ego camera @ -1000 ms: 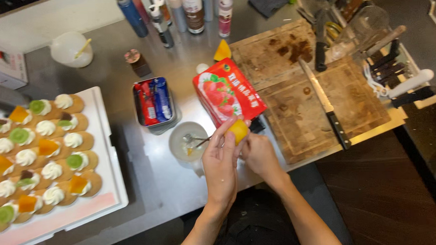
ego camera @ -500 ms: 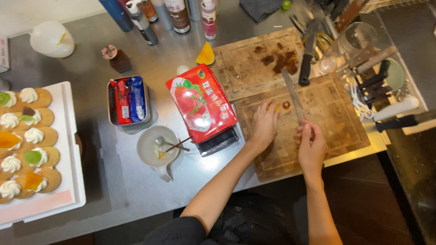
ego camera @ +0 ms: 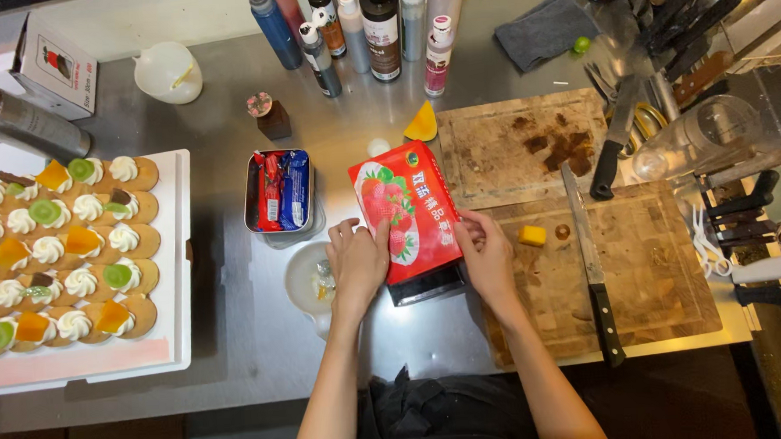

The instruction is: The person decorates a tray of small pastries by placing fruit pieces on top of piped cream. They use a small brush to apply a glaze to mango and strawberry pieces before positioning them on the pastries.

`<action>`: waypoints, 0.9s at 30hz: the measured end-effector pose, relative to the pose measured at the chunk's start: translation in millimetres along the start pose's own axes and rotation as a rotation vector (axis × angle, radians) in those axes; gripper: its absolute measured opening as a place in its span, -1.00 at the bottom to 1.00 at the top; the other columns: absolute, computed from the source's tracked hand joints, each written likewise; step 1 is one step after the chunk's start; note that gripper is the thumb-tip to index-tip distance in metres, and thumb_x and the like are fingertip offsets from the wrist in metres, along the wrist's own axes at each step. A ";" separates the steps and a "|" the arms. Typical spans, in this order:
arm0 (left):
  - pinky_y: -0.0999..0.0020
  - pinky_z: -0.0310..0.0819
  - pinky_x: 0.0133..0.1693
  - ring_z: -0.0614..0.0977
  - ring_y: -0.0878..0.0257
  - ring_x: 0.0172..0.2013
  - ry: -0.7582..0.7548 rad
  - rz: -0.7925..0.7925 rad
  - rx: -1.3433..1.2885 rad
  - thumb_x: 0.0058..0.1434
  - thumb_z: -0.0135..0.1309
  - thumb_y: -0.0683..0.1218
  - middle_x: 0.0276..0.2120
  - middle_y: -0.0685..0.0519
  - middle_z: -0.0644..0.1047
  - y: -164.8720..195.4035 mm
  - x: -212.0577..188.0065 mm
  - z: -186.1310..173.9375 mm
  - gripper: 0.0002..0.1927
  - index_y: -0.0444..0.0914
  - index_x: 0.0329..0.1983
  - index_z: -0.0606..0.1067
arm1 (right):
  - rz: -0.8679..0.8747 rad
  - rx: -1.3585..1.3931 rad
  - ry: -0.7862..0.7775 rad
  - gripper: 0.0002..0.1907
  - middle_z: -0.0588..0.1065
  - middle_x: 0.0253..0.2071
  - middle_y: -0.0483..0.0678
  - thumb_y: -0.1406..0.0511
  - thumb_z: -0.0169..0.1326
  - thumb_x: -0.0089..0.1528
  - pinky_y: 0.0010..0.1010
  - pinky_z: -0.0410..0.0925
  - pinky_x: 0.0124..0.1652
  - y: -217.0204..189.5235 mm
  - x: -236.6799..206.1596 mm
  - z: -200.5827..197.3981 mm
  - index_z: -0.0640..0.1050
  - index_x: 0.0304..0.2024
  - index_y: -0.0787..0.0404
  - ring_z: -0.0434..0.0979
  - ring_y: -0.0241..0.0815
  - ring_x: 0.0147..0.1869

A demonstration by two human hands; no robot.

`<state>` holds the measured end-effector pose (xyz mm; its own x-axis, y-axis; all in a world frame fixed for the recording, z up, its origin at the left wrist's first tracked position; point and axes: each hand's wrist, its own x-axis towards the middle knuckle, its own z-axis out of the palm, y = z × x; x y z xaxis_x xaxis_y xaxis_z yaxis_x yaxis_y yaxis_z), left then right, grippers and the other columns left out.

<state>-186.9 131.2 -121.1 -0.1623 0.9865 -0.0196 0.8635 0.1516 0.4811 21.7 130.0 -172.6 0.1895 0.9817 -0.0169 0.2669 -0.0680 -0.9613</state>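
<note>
A red box with a strawberry picture (ego camera: 406, 212) lies on the steel counter in front of me. My left hand (ego camera: 357, 263) grips its left edge and my right hand (ego camera: 486, 257) grips its right edge near the lower end. A black lid or tray end (ego camera: 429, 287) shows under the box's near end. A small yellow fruit cube (ego camera: 532, 235) rests on the wooden cutting board (ego camera: 647, 270), just right of my right hand. A small white bowl (ego camera: 305, 280) sits partly hidden under my left hand.
A long knife (ego camera: 593, 263) lies on the near board; a second knife (ego camera: 611, 144) rests on the far board. An open tin of wrapped snacks (ego camera: 279, 191), a white tray of topped biscuits (ego camera: 67, 251), several bottles (ego camera: 382, 27) and a knife rack (ego camera: 750, 221) surround the area.
Both hands left the cutting board and moved left onto the red box. The yellow cube, held in my hand a second ago, now lies on the board.
</note>
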 end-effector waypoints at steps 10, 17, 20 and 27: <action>0.01 0.38 0.03 0.48 -0.12 0.06 0.077 0.007 -0.103 0.35 0.06 0.10 0.06 -0.23 0.52 34.7 -0.6 -47.1 -0.53 -0.46 -0.11 0.57 | -0.141 -0.180 0.008 -0.62 0.54 0.02 0.00 0.31 0.19 0.30 -0.44 0.38 0.04 -48.3 -1.1 -11.7 0.54 0.16 0.29 0.51 -0.25 0.09; 0.03 0.41 0.15 0.49 -0.13 0.16 0.108 0.223 -0.573 0.44 0.01 0.00 0.16 -0.22 0.49 44.0 13.4 -63.5 -0.59 -0.37 0.21 0.45 | 0.387 0.969 -0.112 -0.33 0.47 0.21 0.14 0.44 0.18 0.26 -0.28 0.42 0.24 -51.2 46.1 -32.2 0.26 0.39 0.35 0.51 -0.09 0.26; 0.05 0.40 0.17 0.48 -0.11 0.21 0.056 0.175 -0.601 0.44 0.04 -0.01 0.22 -0.20 0.43 28.1 31.9 -63.9 -0.55 -0.33 0.29 0.40 | 0.064 0.812 0.028 -0.25 0.42 0.31 0.06 0.53 0.19 0.21 -0.28 0.42 0.31 -51.3 76.1 -54.4 0.25 0.42 0.21 0.50 -0.16 0.32; -0.05 0.35 0.06 0.31 -0.23 0.24 0.029 0.208 -0.008 -0.15 0.42 -0.05 0.25 -0.31 0.29 18.7 41.3 -25.8 -0.30 -0.33 0.08 0.47 | -0.415 -0.950 0.178 -0.29 0.49 0.24 0.07 0.52 0.26 0.26 -0.11 0.32 0.24 -23.5 107.3 -63.0 0.35 0.45 0.21 0.47 0.08 0.26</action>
<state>-189.8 173.2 -90.3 0.0054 0.9943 0.1062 0.8759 -0.0560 0.4793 95.3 225.8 -134.5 0.0291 0.9249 0.3790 0.9594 0.0806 -0.2704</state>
